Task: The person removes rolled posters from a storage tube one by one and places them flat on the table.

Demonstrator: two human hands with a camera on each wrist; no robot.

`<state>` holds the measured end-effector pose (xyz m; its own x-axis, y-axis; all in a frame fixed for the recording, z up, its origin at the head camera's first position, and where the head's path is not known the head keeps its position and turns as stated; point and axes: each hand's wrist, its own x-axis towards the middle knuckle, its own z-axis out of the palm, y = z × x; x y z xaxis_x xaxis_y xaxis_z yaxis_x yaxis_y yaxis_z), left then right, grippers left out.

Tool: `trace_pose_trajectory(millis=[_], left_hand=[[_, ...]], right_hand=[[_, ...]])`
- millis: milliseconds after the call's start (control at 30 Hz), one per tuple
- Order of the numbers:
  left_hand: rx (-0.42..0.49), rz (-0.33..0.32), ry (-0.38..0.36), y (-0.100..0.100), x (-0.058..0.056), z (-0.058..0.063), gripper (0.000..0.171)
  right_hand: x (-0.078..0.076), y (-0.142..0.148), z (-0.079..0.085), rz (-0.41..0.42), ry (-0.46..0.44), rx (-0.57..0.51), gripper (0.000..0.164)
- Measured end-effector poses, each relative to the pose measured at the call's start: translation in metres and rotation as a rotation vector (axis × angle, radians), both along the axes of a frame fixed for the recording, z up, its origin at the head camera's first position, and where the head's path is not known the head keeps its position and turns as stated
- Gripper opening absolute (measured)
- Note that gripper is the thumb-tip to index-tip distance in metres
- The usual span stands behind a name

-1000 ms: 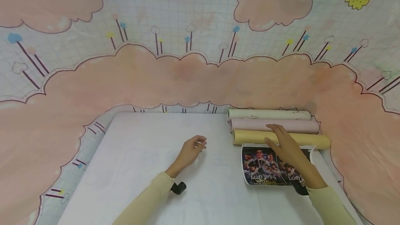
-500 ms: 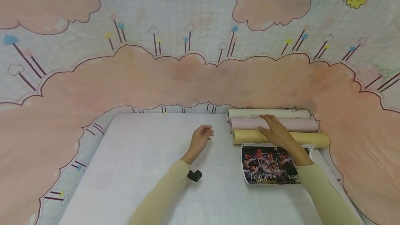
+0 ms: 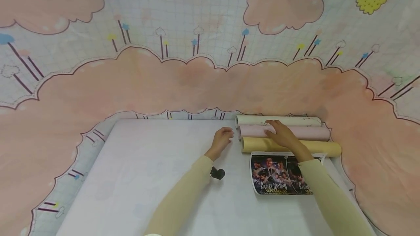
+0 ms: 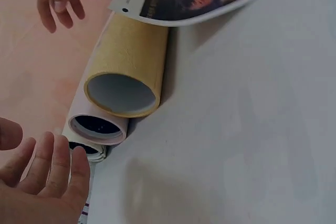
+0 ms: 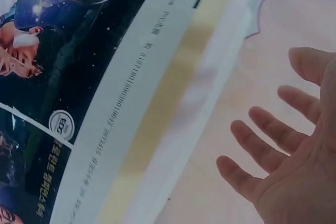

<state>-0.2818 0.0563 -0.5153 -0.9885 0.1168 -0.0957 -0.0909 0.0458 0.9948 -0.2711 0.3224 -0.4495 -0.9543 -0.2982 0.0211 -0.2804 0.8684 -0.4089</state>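
Three rolls of paper lie side by side at the back right: a white roll [image 3: 302,121] with small marks, a pale pink roll [image 3: 311,133] and a yellow roll [image 3: 262,144]. In front of them is a printed poster [image 3: 270,176] with dark pictures and lettering. Just left of the rolls' ends my left hand [image 3: 221,143] has relaxed, slightly bent fingers and holds nothing. Over the white and pink rolls hovers my right hand [image 3: 281,134], its fingers spread and loosely bent. The right wrist view shows this right hand [image 5: 286,145] apart from the rolls.
A white table [image 3: 157,170] lies under everything. Behind it and at its sides hangs a cloth [image 3: 183,83] printed with clouds. A small black device [image 3: 217,173] sits at my left wrist.
My left hand has moved right and away from me, close to the rolls' left ends. The right hand has shifted left and farther back, over the white and pink rolls.
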Motion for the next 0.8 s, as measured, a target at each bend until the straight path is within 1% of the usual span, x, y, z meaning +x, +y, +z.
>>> trace_pose_trajectory(millis=[100,167,267,400,467,600,700,800], left_hand=[[0.018,0.000,-0.039,0.010,-0.007,-0.001,0.036],[0.007,0.000,-0.058,0.017,-0.012,-0.001,0.038],[-0.028,-0.007,-0.100,0.025,-0.017,-0.003,0.043],[-0.108,-0.044,-0.164,0.031,-0.022,-0.006,0.049],[-0.138,-0.064,-0.184,0.033,-0.024,-0.007,0.051],[-0.125,-0.120,-0.198,0.036,-0.025,-0.008,0.048],[-0.121,-0.164,-0.199,0.039,-0.025,-0.007,0.045],[-0.133,-0.173,-0.205,0.042,-0.025,-0.007,0.047]], right_hand=[[-0.005,0.000,-0.005,-0.001,-0.030,0.020,0.055],[-0.006,-0.001,-0.008,0.005,-0.039,0.029,0.054],[-0.008,-0.003,-0.010,0.014,-0.052,0.036,0.054],[-0.010,-0.009,-0.013,0.034,-0.061,0.030,0.054],[-0.012,-0.012,-0.014,0.049,-0.051,0.033,0.053],[-0.017,-0.014,-0.020,0.047,-0.043,0.067,0.053],[-0.019,-0.014,-0.023,0.029,-0.054,0.068,0.054],[-0.020,-0.014,-0.026,0.023,-0.055,0.062,0.053]])
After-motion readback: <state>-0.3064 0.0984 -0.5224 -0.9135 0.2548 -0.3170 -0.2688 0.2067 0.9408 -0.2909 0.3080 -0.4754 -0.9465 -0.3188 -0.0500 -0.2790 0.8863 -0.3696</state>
